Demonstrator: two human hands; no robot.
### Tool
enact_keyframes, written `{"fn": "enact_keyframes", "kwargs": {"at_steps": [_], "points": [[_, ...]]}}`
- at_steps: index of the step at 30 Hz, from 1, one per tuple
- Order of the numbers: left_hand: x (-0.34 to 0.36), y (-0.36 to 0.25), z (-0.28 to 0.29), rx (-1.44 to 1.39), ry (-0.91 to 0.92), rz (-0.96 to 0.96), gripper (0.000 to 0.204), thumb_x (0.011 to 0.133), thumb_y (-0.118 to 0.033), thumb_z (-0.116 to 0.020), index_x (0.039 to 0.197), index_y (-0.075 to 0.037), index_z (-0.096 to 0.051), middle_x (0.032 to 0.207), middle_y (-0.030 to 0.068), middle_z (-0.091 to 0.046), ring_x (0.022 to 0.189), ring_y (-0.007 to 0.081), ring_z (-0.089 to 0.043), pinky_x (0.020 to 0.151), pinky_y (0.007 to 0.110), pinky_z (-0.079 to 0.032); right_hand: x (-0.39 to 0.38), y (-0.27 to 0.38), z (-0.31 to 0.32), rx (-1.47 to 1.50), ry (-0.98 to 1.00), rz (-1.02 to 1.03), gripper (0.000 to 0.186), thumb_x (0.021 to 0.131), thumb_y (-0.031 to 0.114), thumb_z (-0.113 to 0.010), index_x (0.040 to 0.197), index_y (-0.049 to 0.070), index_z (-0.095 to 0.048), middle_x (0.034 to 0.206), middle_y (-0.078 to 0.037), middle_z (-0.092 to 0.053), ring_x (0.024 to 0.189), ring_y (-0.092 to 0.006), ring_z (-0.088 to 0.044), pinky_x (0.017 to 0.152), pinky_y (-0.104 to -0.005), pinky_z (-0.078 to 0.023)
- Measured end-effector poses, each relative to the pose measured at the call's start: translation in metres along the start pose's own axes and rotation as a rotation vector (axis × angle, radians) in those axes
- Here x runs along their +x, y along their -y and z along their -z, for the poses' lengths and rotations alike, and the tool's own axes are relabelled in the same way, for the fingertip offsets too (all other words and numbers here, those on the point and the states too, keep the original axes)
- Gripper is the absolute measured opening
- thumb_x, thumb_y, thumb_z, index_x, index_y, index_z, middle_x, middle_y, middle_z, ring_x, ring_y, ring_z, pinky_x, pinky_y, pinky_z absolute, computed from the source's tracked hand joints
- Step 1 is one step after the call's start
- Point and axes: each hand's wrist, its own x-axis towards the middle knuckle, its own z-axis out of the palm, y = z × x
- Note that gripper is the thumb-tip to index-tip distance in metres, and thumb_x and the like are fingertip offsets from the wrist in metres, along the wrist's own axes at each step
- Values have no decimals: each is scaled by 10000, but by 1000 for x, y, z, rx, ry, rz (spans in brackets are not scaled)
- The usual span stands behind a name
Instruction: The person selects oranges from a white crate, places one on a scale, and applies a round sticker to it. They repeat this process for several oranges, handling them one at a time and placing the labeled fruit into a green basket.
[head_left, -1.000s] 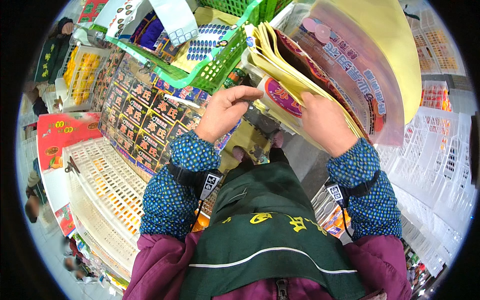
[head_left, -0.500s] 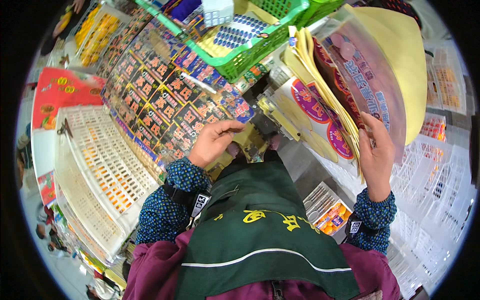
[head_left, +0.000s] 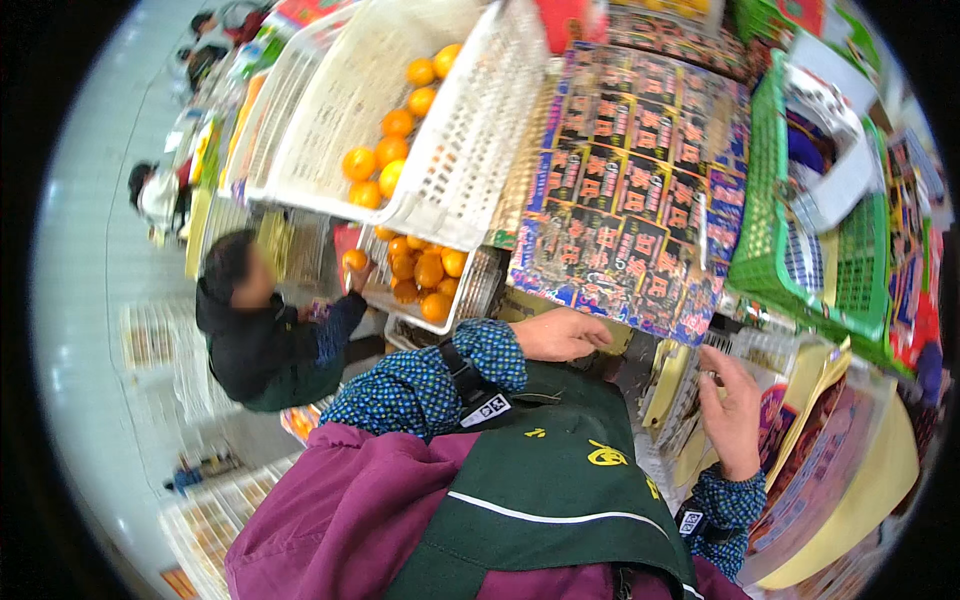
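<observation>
My left hand [head_left: 563, 335] is over the front of my green apron, just below the near edge of a table top covered in dark printed cardboard [head_left: 640, 170]. Its fingers reach loosely to the right and hold nothing. To the right, my right hand [head_left: 733, 408] is raised with thumb and fingers apart, also holding nothing. Beside it, a bundle of yellow paper sheets [head_left: 815, 385] and purple printed round labels stands next to a clear plastic cover [head_left: 825, 465].
A white plastic crate [head_left: 455, 150] with several oranges [head_left: 390, 150] stands at the upper left. Beneath it, another crate holds more oranges [head_left: 428, 270]. A person [head_left: 265, 330] at left has a hand at an orange. A green basket [head_left: 765, 210] sits right of the cardboard.
My view has swung left, bringing the orange crates and another person into sight. The cardboard-covered table and paper bundle now lie further right. Both hands remain without anything in them.
</observation>
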Motion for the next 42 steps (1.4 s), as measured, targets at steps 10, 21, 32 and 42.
{"fn": "enact_keyframes", "kwargs": {"at_steps": [10, 21, 32, 42], "points": [[-184, 53, -65, -272, -377, 166, 396, 970, -93, -571, 1351, 14, -593, 1264, 144, -689, 1197, 229, -637, 1047, 353, -489, 41, 73, -55, -20, 444, 325, 359, 901, -107, -520, 1201, 2, -685, 1104, -203, -719, 1050, -355, -705, 946, -389, -537], [-322, 91, -16, -525, -892, 164, 315, 981, -74, -561, 1264, 30, -655, 1149, 114, -743, 1063, 187, -697, 956, 318, -540, 124, 232, -153, 1, 351, 422, 377, 1070, 182, -407, 1218, -38, -674, 1157, -186, -710, 1102, -293, -675, 1000, -385, -495], [-397, 89, 48, -600, -1078, 154, 258, 972, -37, -555, 1169, 57, -693, 998, 73, -740, 935, 132, -683, 880, 289, -543, 178, 330, -230, -316, 272, 819, 346, 865, -6, -608, 1196, 41, -697, 1177, -141, -709, 1166, -319, -639, 1114, -514, -403], [-363, 115, 62, -755, -1032, 274, 233, 992, -40, -562, 1158, 62, -691, 987, 87, -745, 939, 140, -690, 882, 292, -547, 226, 338, -228, -356, 501, 801, 243, 804, 28, -691, 1042, 51, -735, 1016, -93, -744, 959, -272, -686, 983, -467, -468]]}}
